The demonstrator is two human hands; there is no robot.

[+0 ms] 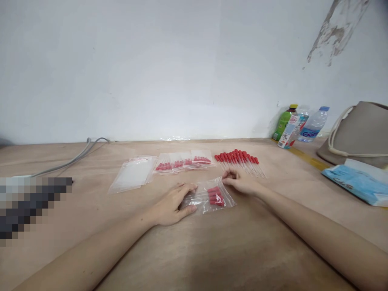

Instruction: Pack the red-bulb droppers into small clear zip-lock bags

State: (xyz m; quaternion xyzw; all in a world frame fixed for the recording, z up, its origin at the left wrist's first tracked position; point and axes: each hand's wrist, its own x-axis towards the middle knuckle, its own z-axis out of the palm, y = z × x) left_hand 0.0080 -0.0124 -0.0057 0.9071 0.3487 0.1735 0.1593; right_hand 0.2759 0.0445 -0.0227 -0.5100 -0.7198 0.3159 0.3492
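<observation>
Fingers (188,187) of L hand (168,207) rest on L end of clear bag (229,200), thumb well apart from the rest, wide gap betw. them; palm side down, not gripping. Bag lies flat on table (169,260) betw. both hands, approx. ctr., w/ sev. red bulbs (216,197) inside toward its R end. Exact no. of bulbs unclear; stems in bag hard to make out (clear plastic + glare). Bag's L edge partly hidden under L hand.

R hand (241,182): thumb & index drawn narrow, tips pinching bag's far R corner; other fingers curled, partly hidden.

Behind R hand: loose droppers (236,157), red ends away from person, clear stems faint, some ends overlapped by hand. To their L, row of filled bags (185,162), overlapping, count unsure. Farther L, flat bags (131,176), stacked; no. can't be told.

Lower L: pixelated patch (33,206), nothing readable; grey cable (71,159) runs behind it. Far R: bottles (312,130) overlap carton (288,131); blue pack (357,184) & grey handbag (360,129) cut off by frame edge. Both forearms cropped too.
</observation>
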